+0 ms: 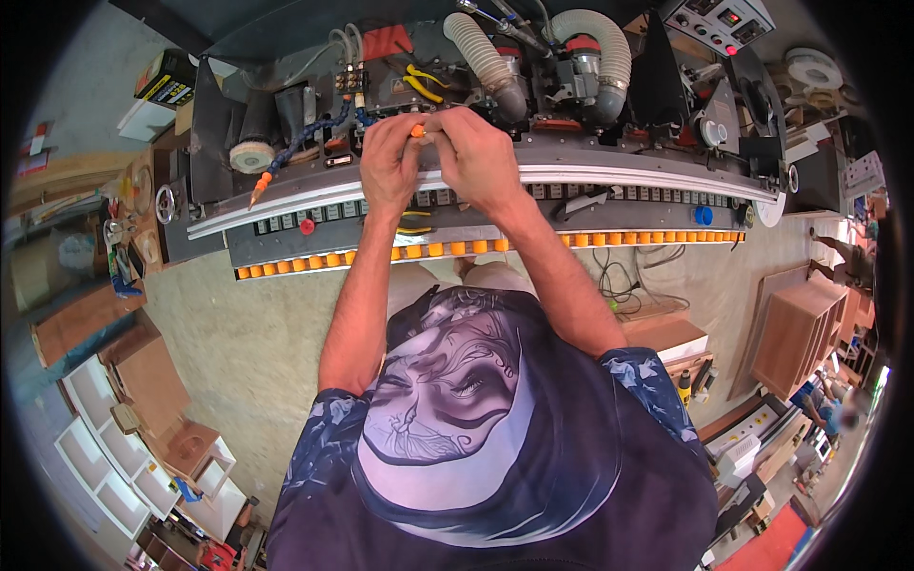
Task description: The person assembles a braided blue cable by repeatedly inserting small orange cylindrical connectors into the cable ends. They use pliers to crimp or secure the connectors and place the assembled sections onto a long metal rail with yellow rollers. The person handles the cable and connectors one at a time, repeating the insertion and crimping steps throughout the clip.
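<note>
My left hand point(390, 160) and my right hand point(475, 160) meet over the machine bed, fingertips pinched together. Between them shows a small orange piece point(417, 130), mostly covered by the fingers; its colour matches the orange nozzle point(255, 198) on the jointed blue hose point(300, 143) at the left. A second blue hose point(364, 116) runs toward my left hand; whether it joins the orange piece is hidden. Yellow-handled pliers point(424, 84) lie just beyond my hands. Another yellow-handled tool point(414, 229) rests nearer me, partly behind my left forearm.
A silver rail point(609, 175) and a row of orange rollers point(314, 262) cross in front of me. Corrugated grey hoses point(476, 52) rise behind my hands. A control box point(721, 21) stands at the far right. Cables point(638, 276) lie on the floor; a person point(826, 409) is at right.
</note>
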`<state>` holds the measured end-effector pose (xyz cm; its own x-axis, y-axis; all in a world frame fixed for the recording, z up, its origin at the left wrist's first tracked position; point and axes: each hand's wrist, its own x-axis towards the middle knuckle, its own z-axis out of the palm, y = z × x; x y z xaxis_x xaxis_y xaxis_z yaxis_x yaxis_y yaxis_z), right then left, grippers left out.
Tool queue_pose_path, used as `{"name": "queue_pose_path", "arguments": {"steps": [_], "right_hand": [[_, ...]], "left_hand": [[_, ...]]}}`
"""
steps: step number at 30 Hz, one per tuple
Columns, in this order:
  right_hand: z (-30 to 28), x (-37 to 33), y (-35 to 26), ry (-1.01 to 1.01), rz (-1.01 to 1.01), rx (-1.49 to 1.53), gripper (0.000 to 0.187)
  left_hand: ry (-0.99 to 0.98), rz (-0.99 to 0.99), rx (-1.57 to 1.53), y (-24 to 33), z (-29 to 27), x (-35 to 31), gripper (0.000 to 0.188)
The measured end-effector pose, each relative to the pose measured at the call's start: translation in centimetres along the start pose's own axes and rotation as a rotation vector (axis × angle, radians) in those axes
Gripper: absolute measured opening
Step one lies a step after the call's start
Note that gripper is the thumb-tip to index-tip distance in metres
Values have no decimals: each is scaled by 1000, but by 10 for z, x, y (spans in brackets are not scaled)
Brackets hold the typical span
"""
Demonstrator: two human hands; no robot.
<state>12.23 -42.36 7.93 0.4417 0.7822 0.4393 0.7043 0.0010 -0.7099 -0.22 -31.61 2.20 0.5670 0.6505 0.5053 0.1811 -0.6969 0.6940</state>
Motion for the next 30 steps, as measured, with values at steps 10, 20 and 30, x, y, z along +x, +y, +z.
{"name": "queue_pose_path", "arguments": {"steps": [10,20,30], "right_hand": [[3,-4,-7,107,-9,38,18],[-4,-1,-7,-6,-45,-111,15],[1,1,1,-18,-115,-108,16]], "left_hand": [[2,-1,-12,3,-1,0,26],[24,14,5,5,-2,1,27],[29,-14,11,2,-4,0,29]]}}
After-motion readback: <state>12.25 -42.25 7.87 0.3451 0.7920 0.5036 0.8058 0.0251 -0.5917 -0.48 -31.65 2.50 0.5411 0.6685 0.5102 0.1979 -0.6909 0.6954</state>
